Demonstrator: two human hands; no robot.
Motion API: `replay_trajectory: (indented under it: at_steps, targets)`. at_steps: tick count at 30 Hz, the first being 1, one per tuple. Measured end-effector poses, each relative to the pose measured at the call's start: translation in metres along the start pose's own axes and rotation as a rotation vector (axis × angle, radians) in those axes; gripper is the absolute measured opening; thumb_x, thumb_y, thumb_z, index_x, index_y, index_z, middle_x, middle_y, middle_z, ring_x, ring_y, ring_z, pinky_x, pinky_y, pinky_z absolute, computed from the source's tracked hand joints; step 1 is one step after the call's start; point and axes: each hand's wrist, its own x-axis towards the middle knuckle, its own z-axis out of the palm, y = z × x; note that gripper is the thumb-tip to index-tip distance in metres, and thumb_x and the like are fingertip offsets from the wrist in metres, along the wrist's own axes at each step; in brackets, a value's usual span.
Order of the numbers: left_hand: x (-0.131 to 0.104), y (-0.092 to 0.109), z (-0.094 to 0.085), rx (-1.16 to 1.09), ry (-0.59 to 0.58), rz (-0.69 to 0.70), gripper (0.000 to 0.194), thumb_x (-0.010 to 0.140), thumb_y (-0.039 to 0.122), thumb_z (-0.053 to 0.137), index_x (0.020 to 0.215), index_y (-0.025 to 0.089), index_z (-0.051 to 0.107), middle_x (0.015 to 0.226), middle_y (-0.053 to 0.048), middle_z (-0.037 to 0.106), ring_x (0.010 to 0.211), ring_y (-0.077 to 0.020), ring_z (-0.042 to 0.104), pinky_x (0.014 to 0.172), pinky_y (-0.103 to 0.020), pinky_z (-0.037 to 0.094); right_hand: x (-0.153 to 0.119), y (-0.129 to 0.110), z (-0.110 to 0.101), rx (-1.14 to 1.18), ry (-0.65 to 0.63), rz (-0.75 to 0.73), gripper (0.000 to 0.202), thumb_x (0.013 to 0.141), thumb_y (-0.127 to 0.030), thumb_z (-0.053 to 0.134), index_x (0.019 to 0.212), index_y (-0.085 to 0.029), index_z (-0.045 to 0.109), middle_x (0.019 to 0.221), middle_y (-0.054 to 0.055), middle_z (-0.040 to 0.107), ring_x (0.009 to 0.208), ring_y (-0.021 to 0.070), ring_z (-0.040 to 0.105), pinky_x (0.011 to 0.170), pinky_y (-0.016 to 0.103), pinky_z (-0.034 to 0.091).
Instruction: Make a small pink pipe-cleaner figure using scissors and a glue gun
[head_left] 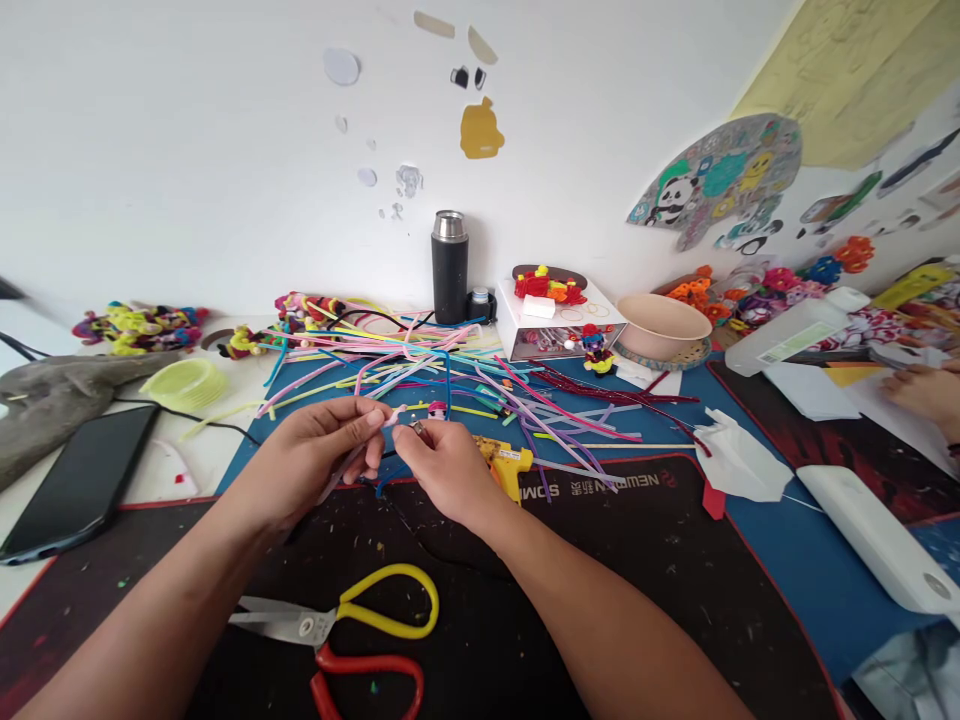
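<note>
Above the near edge of the mat, my left hand (337,440) pinches a pale pink pipe cleaner (396,412) between thumb and fingers; a pale length trails below the palm. My right hand (450,468) is closed close beside it, with a small shiny metallic bit at its fingertips that I cannot make out. Just behind my hands are a small pink-topped figure (437,410) and an upright blue pipe cleaner (448,385). A yellow glue gun (510,462) lies partly hidden by my right hand. Scissors (326,628) with yellow and red handles lie open nearer me.
Loose pipe cleaners (405,350) spread across the blue table. Behind them stand a black thermos (450,270), a white box (517,325) and a beige bowl (664,325). A phone (82,480) lies left. Another person's hand (922,400) shows at right, near a white device (874,535).
</note>
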Motion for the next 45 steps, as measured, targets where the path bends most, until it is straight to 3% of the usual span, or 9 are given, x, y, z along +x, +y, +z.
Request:
replay_trajectory:
  at_steps: [10,21,26,35,42,45]
  targets:
    - [-0.004,0.008,0.000,-0.117,-0.049,-0.116,0.050,0.075,0.060,0.097,0.076,0.019,0.068,0.050,0.007,0.055,0.040,-0.0059,0.037,0.049,-0.022,0.050,-0.002,0.001,0.001,-0.007,-0.010,-0.039,0.045,0.099,-0.048,0.059,0.066,-0.024,0.041,0.061,-0.006,0.040,0.061,0.0133,0.039,0.060,0.032,0.026]
    - [-0.007,0.012,-0.001,-0.200,-0.020,-0.180,0.044,0.072,0.052,0.099,0.090,0.019,0.077,0.050,0.009,0.055,0.040,-0.0035,0.029,0.046,-0.021,0.042,-0.002,0.002,0.001,-0.055,-0.018,-0.077,0.046,0.099,-0.051,0.059,0.067,-0.024,0.041,0.063,-0.006,0.040,0.064,0.0142,0.039,0.060,0.031,0.024]
    - [-0.007,0.012,-0.002,-0.284,-0.042,-0.206,0.047,0.069,0.051,0.103,0.092,0.019,0.076,0.048,0.010,0.053,0.038,-0.0016,0.026,0.043,-0.018,0.043,-0.002,0.002,0.000,-0.012,-0.020,-0.103,0.051,0.099,-0.059,0.059,0.067,-0.024,0.040,0.064,-0.006,0.038,0.064,0.0138,0.036,0.060,0.031,0.024]
    - [-0.013,0.014,-0.004,-0.483,-0.181,-0.182,0.035,0.079,0.040,0.099,0.096,0.022,0.075,0.041,0.012,0.047,0.034,-0.0008,0.012,0.035,-0.013,0.035,-0.001,-0.003,0.001,0.161,-0.031,-0.106,0.061,0.091,-0.074,0.070,0.068,-0.025,0.043,0.063,-0.006,0.039,0.061,0.0133,0.034,0.058,0.030,0.027]
    - [-0.012,0.011,-0.006,-0.498,-0.202,-0.163,0.032,0.082,0.039,0.096,0.096,0.022,0.073,0.043,0.012,0.048,0.032,-0.0013,0.014,0.035,-0.014,0.033,0.005,0.012,0.001,0.235,0.055,-0.055,0.061,0.089,-0.078,0.072,0.072,-0.026,0.046,0.058,-0.007,0.038,0.055,0.0137,0.035,0.053,0.029,0.028]
    - [-0.012,0.014,-0.004,-0.406,-0.124,-0.096,0.039,0.079,0.044,0.099,0.096,0.022,0.072,0.046,0.011,0.053,0.034,-0.0028,0.026,0.039,-0.015,0.037,0.005,0.015,0.001,0.246,0.065,-0.055,0.057,0.092,-0.074,0.071,0.073,-0.026,0.047,0.059,-0.007,0.039,0.054,0.0135,0.035,0.053,0.030,0.029]
